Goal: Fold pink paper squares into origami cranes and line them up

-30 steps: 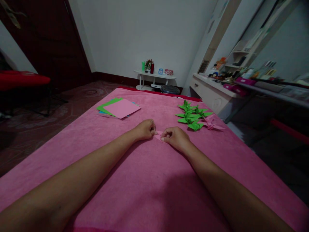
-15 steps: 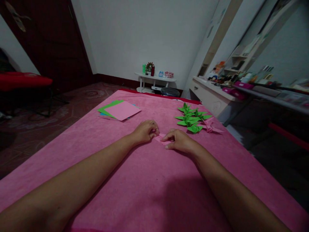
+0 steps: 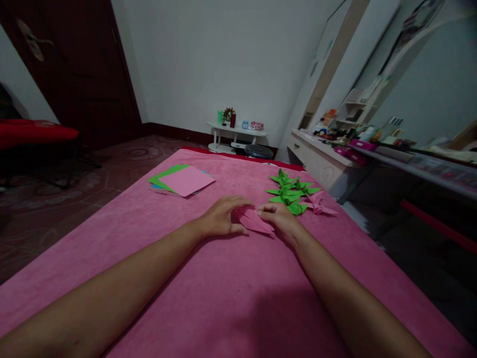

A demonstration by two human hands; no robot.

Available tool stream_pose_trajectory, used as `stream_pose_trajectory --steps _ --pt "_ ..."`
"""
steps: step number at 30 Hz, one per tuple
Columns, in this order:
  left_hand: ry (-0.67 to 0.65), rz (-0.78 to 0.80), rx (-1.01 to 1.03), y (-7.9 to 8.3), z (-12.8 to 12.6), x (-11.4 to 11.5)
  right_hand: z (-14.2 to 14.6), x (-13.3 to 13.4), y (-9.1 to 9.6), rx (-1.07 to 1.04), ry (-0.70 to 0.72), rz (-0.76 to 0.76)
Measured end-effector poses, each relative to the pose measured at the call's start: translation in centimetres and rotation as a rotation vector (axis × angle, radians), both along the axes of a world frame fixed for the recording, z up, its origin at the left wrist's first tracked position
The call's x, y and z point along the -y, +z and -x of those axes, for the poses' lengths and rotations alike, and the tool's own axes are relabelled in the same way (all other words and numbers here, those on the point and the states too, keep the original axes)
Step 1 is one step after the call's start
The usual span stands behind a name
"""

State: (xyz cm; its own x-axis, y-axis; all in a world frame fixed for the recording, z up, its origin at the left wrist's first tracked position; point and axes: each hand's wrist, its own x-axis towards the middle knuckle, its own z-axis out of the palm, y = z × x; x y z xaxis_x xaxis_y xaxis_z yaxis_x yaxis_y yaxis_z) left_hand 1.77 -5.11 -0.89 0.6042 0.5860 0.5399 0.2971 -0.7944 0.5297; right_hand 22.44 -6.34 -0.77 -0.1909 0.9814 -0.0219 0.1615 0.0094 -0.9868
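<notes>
A partly folded pink origami paper [image 3: 255, 222] lies between my hands on the pink cover. My right hand [image 3: 280, 217] pinches its far right edge between thumb and fingers. Around the paper's left end curves my left hand [image 3: 222, 217], thumb spread away from the fingers. Its fingers reach along the far edge, and I cannot tell how firmly they touch. Just beyond my right hand sit several green folded paper cranes [image 3: 287, 191] in a cluster, with a pink folded crane [image 3: 318, 204] beside them.
A stack of square paper sheets [image 3: 190, 181], pink on top with green and blue below, lies at the far left of the pink-covered surface [image 3: 208, 293]. Past its far edge stands a small white table [image 3: 238, 130]. A cluttered dressing table [image 3: 324, 154] is on the right.
The pink paper has turned and shows a wider, more opened face. My left hand has changed from a pinch to a spread thumb and fingers. My right hand now grips the far edge.
</notes>
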Motion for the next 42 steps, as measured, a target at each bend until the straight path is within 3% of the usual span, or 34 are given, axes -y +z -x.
stream_pose_trajectory --steps 3,6,12,18,31,37,42 --pt "-0.042 0.019 0.060 0.7 -0.2 0.0 0.1 0.3 0.7 -0.088 0.015 0.084" --pt "0.016 0.114 0.166 0.9 -0.5 0.0 0.4 0.5 1.4 -0.085 0.057 0.070" --pt "0.229 0.359 0.350 0.7 -1.3 0.3 1.2 1.0 2.2 0.020 0.070 -0.194" --pt "0.220 0.486 0.463 1.1 -1.4 0.4 1.9 1.7 2.7 0.199 -0.068 -0.451" --pt "0.119 0.363 0.453 1.7 -1.4 0.8 2.1 2.1 3.2 0.200 -0.107 -0.567" --pt "0.118 0.308 0.448 1.8 -1.8 1.2 2.1 2.4 3.1 0.233 -0.175 -0.666" --pt "0.183 0.148 0.456 1.9 -2.0 1.7 2.3 2.6 3.2 0.221 -0.219 -0.677"
